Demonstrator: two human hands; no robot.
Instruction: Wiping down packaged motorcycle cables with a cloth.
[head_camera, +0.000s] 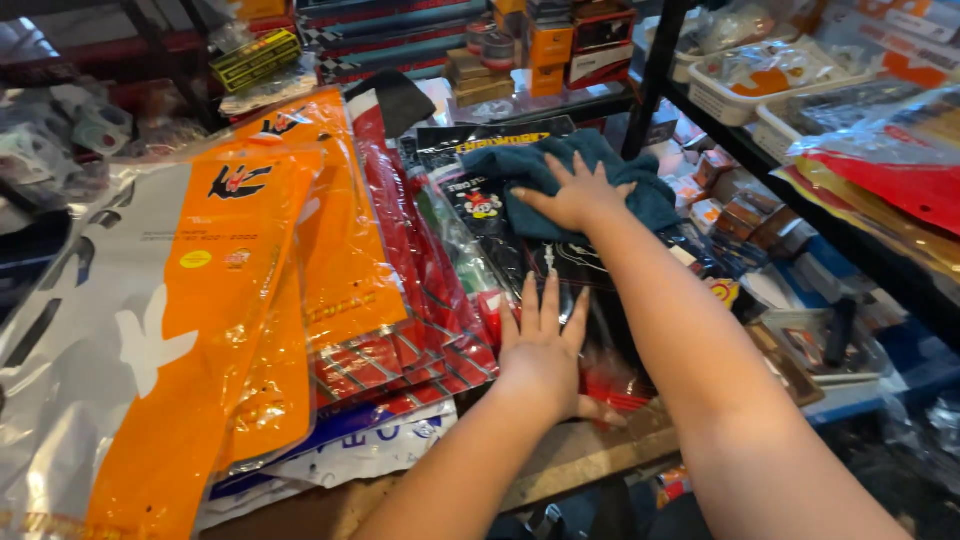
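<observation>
My right hand (575, 195) presses flat, fingers spread, on a dark teal cloth (560, 165) that lies on top of a black plastic-wrapped package (480, 205) with a printed figure. My left hand (543, 345) rests flat with its fingers apart on the lower end of the same glossy black package, near its red bottom part. Neither hand grips anything. Both forearms reach in from the bottom right.
Orange and grey plastic packages (200, 300) and red chequered ones (420, 290) overlap at the left on a wooden shelf (590, 455). A black metal rack (655, 70) at the right holds white trays (740, 85), small boxes (750, 215) and wrapped goods. Boxes (550, 45) stand behind.
</observation>
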